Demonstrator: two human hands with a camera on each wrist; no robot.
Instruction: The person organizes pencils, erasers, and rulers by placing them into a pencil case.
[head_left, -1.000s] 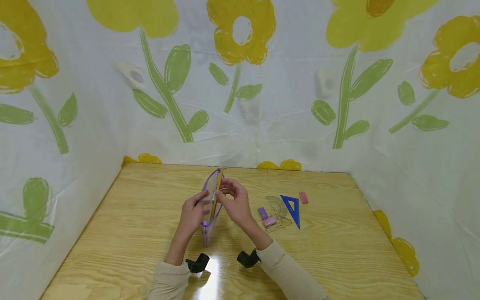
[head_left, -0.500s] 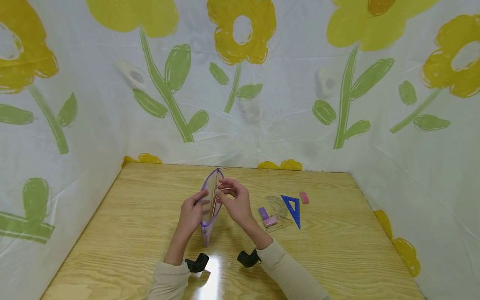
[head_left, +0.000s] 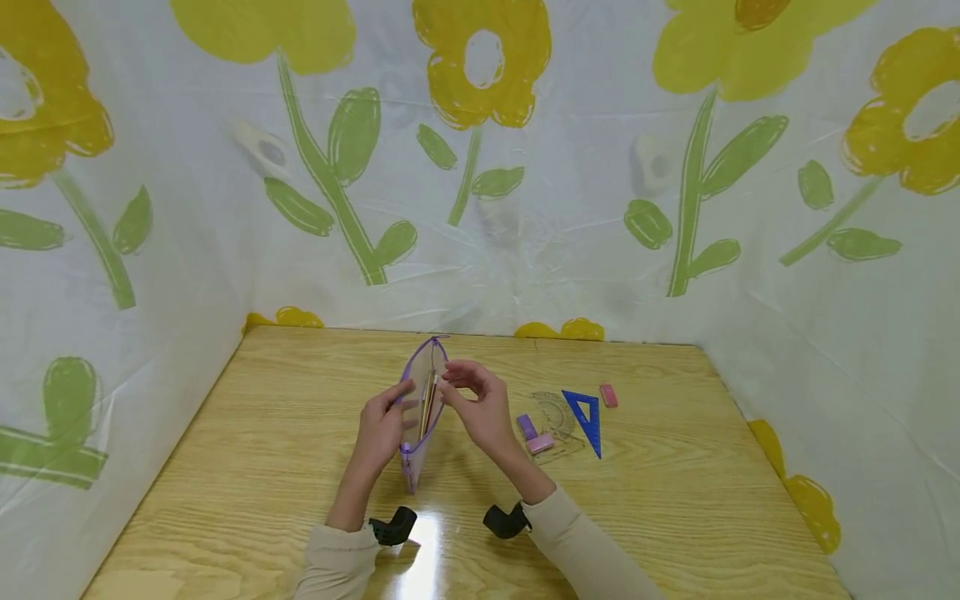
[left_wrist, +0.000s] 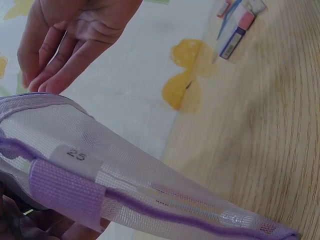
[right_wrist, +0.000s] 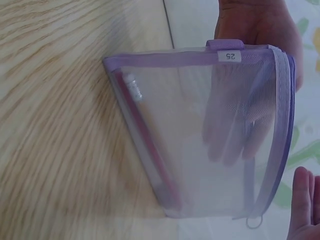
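Observation:
A see-through mesh zip pouch [head_left: 411, 473] with purple trim stands on the table with its mouth open. My left hand [head_left: 381, 429] holds its left side; in the right wrist view, fingers show behind the mesh. Inside, a dark red pencil [right_wrist: 145, 137] and a pale wooden pencil [right_wrist: 134, 87] with a silver end lean along the bottom. My right hand [head_left: 480, 408] is at the right rim, fingers loosely bent with nothing between them. In the left wrist view, the right fingertips hang right at the rim. A label [right_wrist: 230, 56] reads 25.
To the right lie a purple-sleeved eraser [head_left: 527, 427], a pink eraser [head_left: 540, 443], a clear protractor [head_left: 551, 408], a blue set square [head_left: 588, 421] and a farther pink eraser [head_left: 608, 396]. Flower-printed white sheets [head_left: 517, 250] enclose the wooden table [head_left: 285, 433] at back and sides.
A yellow pencil pinched by the right hand at the pouch mouth has gone down into the pouch. The right hand has let go and shifted slightly right; the left stays.

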